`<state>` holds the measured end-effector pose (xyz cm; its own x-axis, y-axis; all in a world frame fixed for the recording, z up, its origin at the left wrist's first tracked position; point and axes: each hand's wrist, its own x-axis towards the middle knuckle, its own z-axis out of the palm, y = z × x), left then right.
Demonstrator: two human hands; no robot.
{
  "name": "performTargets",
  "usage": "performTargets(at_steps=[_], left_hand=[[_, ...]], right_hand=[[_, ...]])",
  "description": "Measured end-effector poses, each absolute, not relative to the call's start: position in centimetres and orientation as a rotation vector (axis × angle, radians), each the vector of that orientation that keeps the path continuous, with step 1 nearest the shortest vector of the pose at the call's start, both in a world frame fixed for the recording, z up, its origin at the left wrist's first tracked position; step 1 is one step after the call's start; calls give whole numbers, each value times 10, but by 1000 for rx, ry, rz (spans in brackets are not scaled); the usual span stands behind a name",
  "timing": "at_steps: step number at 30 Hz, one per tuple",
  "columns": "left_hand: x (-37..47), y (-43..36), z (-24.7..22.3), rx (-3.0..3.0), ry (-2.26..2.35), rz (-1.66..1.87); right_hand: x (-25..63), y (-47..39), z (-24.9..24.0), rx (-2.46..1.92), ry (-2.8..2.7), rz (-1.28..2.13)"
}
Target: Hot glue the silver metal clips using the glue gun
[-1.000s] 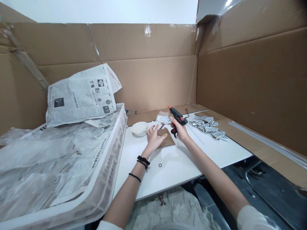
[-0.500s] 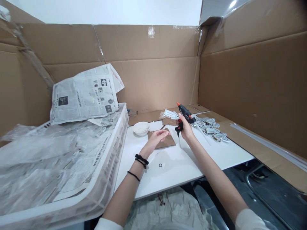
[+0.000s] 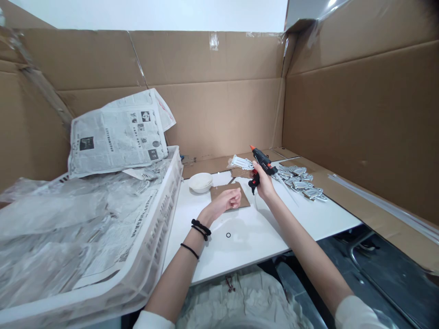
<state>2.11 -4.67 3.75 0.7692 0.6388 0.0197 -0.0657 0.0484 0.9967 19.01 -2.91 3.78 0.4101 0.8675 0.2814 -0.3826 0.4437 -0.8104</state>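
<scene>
- The glue gun [image 3: 262, 159] is gripped in the right hand [image 3: 264, 183], its long axis pointed forward and slightly left.
- The left hand [image 3: 224, 202], nearer the cardboard piece [image 3: 244, 201], is held over it, fingers curled; anything pinched cannot be made out.

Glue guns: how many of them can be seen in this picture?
1. The black glue gun is in the person's right hand, raised over the white table. No other shows, but one could be hidden under the plastic wrapping in the crate.
</scene>
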Motion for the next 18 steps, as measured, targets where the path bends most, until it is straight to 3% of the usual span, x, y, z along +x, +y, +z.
performTargets(at_steps=[3,7,12,15,18], left_hand=[[16,-52,46,1498,394,556],[11,-50,57,1397,416,935],[6,-40,53,1665,1018,1312],[5,-35,48,1855,1363,1207],[5,-35,52,1690,1054,987]], right_hand=[[190,-28,37,-704,-756,880],[189,-25,35,-720,-705,880],[189,-24,33,-705,-667,888],[188,-26,32,-703,-689,896],[186,-28,33,-732,-721,896]])
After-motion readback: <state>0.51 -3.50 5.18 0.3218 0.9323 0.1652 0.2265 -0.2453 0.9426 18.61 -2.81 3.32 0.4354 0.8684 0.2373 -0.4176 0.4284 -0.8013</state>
